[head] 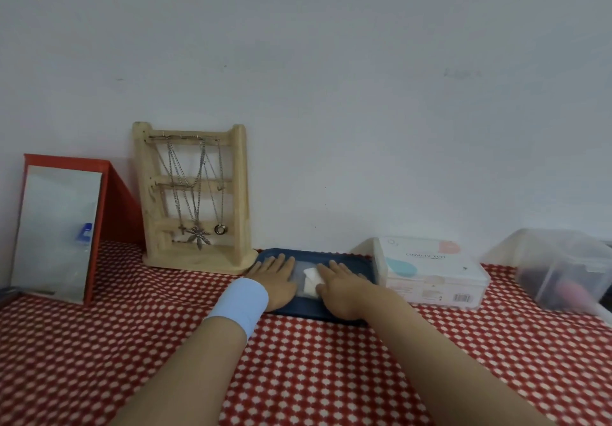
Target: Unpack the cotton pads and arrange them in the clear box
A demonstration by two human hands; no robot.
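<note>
Much of the work is hidden under my two hands. My left grip (276, 280), with a pale blue wristband, lies flat on a dark blue tray (304, 256), fingers straight and apart, holding nothing. My right grip (341, 288) rests with its fingers stretched out over white cotton pads (310, 276), pressing rather than clamping; its thumb is hard to make out. The pads sit on the tray between the two grips, in or under something clear (299, 271) whose edges are too faint for me to tell box from wrapper.

Just to the right of the tray stands a clear labelled box (430, 270). Farther right, a blurred clear tub (563, 266) is cut off by the frame edge. To the left, a wooden rack (238, 194) hung with necklaces (197, 233) touches the tray's corner, and beyond it a red-framed mirror (56, 227) leans back.

The surface wears a red and white dotted cloth (331, 359), with open cloth in front of the tray on both sides of my arms. The tray backs onto a plain wall (331, 94).
</note>
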